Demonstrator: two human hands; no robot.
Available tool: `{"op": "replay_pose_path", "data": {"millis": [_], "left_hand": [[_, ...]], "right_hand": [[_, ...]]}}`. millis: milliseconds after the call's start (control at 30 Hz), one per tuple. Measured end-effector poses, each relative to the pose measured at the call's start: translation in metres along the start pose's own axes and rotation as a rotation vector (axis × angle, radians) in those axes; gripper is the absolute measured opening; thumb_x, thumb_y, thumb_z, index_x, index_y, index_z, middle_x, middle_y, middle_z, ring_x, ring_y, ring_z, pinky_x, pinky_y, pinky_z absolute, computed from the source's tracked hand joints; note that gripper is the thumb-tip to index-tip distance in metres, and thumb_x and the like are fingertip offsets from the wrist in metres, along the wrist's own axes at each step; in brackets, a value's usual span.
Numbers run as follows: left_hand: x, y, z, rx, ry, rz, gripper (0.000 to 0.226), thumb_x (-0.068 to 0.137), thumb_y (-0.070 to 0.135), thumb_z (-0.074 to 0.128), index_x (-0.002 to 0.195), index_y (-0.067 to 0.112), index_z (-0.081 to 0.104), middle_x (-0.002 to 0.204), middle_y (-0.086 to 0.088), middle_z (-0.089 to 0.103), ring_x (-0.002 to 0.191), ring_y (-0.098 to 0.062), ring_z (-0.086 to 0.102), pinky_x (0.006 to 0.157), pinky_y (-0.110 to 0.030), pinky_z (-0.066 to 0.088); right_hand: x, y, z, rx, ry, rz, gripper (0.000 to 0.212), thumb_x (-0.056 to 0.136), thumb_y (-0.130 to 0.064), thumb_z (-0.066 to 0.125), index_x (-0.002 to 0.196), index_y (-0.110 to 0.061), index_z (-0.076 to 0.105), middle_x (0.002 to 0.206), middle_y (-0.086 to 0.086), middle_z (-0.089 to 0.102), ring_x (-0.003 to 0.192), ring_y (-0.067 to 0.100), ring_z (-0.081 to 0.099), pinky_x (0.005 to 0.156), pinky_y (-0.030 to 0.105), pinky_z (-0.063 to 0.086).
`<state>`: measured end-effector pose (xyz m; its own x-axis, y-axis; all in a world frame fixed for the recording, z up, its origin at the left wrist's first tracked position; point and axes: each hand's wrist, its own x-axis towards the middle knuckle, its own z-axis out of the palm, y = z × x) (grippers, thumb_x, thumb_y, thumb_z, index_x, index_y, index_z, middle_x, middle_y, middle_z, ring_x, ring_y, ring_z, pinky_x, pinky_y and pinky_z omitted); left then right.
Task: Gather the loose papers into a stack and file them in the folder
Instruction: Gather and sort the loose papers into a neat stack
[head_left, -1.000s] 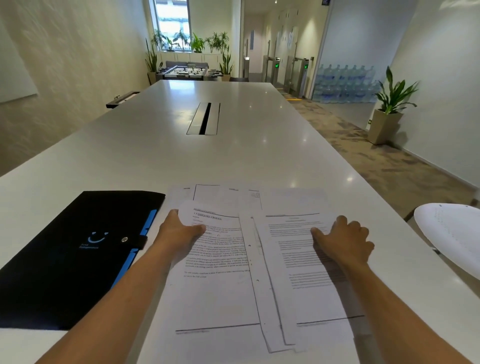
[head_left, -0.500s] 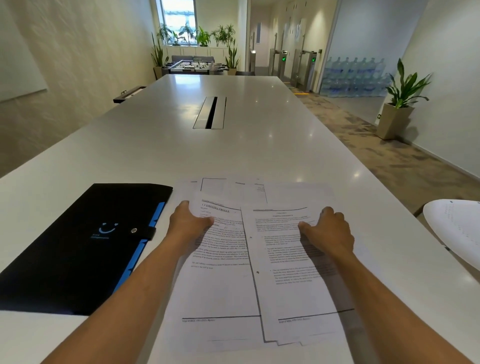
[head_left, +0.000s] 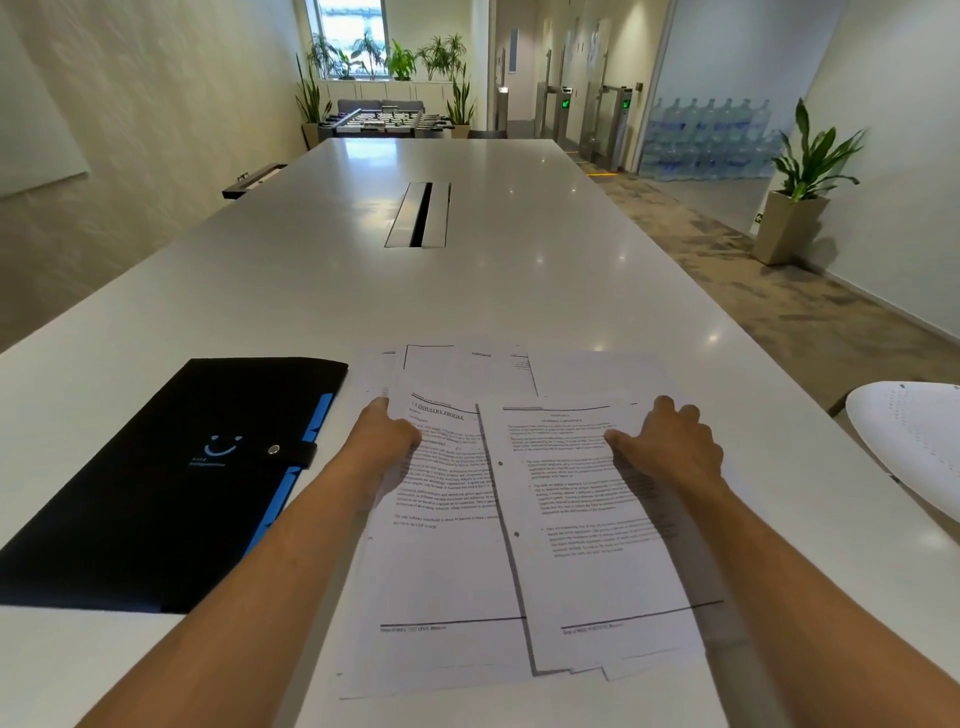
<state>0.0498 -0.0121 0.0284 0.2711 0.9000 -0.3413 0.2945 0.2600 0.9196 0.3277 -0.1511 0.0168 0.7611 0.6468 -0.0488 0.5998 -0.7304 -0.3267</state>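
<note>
Papers (head_left: 467, 561) lie fanned between both hands, long axis near-to-far; left hand (head_left: 382, 436) and right hand (head_left: 670, 447) press flat, ungripped.

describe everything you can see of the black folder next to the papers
The black folder lies flat and closed on the white table, left of the loose papers, its far right corner close to them. Its cover looks matte, like plastic or fabric, with a small blue smile logo and tiny unreadable text. A black strap with a metal snap wraps its right edge, where blue tabs show. Neither hand touches it; the left forearm crosses over its near right corner.
</note>
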Motion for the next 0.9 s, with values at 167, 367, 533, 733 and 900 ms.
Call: {"op": "replay_pose_path", "data": {"millis": [167, 367, 533, 733, 900], "left_hand": [[-0.004, 0.004, 0.005, -0.189, -0.074, -0.118, 0.041, 0.093, -0.014, 0.043, 0.13, 0.001, 0.048, 0.12, -0.02, 0.063, 0.092, -0.029, 0.065, 0.062, -0.033, 0.054], [-0.006, 0.005, 0.009, -0.183, -0.057, -0.117, 0.035, 0.096, -0.011, 0.04, 0.127, 0.0, 0.051, 0.118, -0.019, 0.063, 0.082, -0.023, 0.063, 0.055, -0.029, 0.051], [0.001, 0.005, 0.004, -0.204, -0.088, -0.137, 0.044, 0.098, 0.0, 0.046, 0.141, 0.002, 0.041, 0.128, -0.022, 0.061, 0.109, -0.032, 0.063, 0.084, -0.039, 0.054], [0.007, 0.003, 0.001, -0.243, -0.127, -0.107, 0.066, 0.096, 0.019, 0.059, 0.151, 0.001, 0.026, 0.13, -0.021, 0.06, 0.107, -0.028, 0.063, 0.069, -0.03, 0.05], [0.007, 0.001, -0.009, -0.17, -0.222, -0.011, 0.034, 0.091, -0.005, 0.059, 0.124, 0.0, 0.055, 0.115, -0.023, 0.069, 0.088, -0.025, 0.073, 0.061, -0.028, 0.059]], "right_hand": [[0.001, -0.008, 0.002, 0.069, -0.004, -0.009, 0.073, 0.077, -0.054, 0.065, 0.131, -0.01, 0.042, 0.131, 0.019, 0.046, 0.117, 0.039, 0.051, 0.087, 0.043, 0.045], [0.0, -0.008, 0.003, 0.016, 0.081, -0.056, 0.071, 0.08, -0.058, 0.058, 0.128, -0.007, 0.045, 0.129, 0.02, 0.049, 0.117, 0.038, 0.047, 0.088, 0.044, 0.043], [0.002, -0.001, 0.007, -0.159, 0.001, -0.04, 0.093, 0.074, -0.08, 0.043, 0.136, -0.011, 0.039, 0.137, 0.019, 0.047, 0.125, 0.038, 0.043, 0.097, 0.048, 0.038], [0.003, -0.009, 0.007, -0.133, -0.04, -0.041, 0.099, 0.064, -0.081, 0.056, 0.136, -0.017, 0.034, 0.138, 0.019, 0.043, 0.126, 0.038, 0.038, 0.095, 0.052, 0.039], [0.005, -0.011, 0.004, -0.074, -0.034, -0.048, 0.096, 0.063, -0.077, 0.063, 0.133, -0.016, 0.036, 0.135, 0.017, 0.043, 0.124, 0.037, 0.041, 0.093, 0.051, 0.044]]}}
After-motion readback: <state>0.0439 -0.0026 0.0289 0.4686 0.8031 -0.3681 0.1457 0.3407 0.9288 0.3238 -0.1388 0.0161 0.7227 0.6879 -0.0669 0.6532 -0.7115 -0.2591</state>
